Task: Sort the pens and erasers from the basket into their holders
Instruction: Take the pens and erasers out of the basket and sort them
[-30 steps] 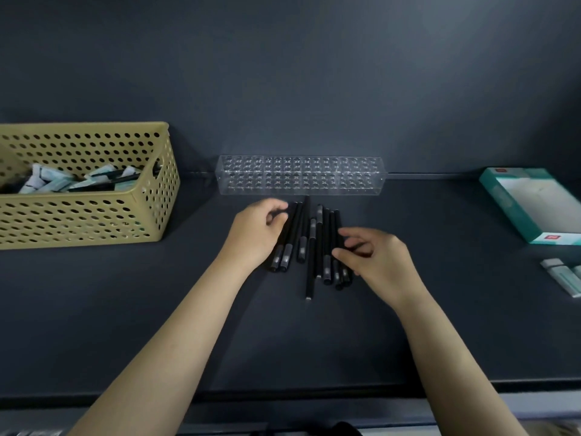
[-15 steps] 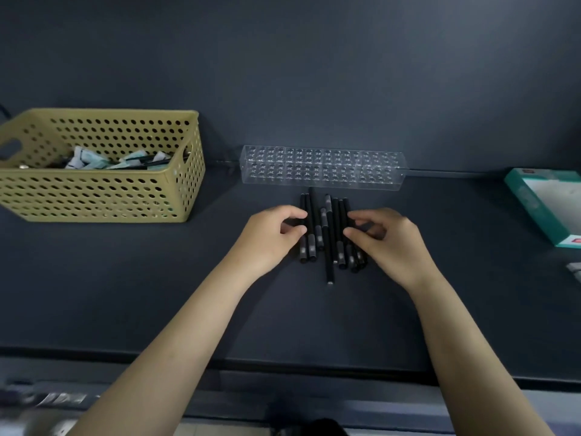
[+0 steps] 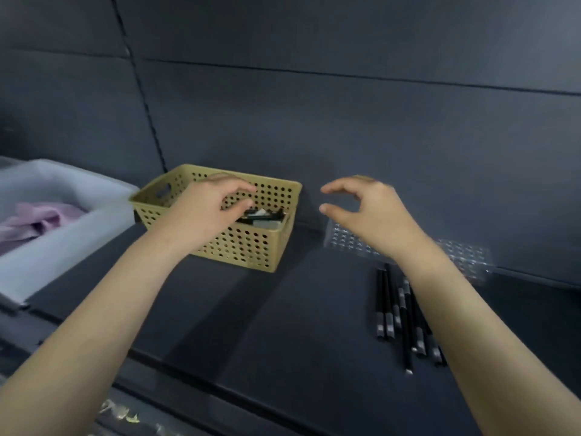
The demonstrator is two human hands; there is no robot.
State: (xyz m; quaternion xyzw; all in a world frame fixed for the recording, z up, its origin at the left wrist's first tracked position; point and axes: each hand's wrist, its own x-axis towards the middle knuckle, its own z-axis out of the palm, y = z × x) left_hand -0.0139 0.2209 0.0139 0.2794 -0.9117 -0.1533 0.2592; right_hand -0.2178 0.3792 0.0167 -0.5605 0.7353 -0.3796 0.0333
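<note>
Nearest us, a row of slim black pens with grey grips lies on the dark table, just left of our right forearm. Our right hand hovers empty, fingers loosely curved and apart. Behind its wrist sits the clear plastic holder with rows of holes. Our left hand, loosely curled and empty, hangs over the tan perforated plastic basket, in which more pens and erasers lie.

Pen holder — blurred, its middle hidden by the right arm.
</note>
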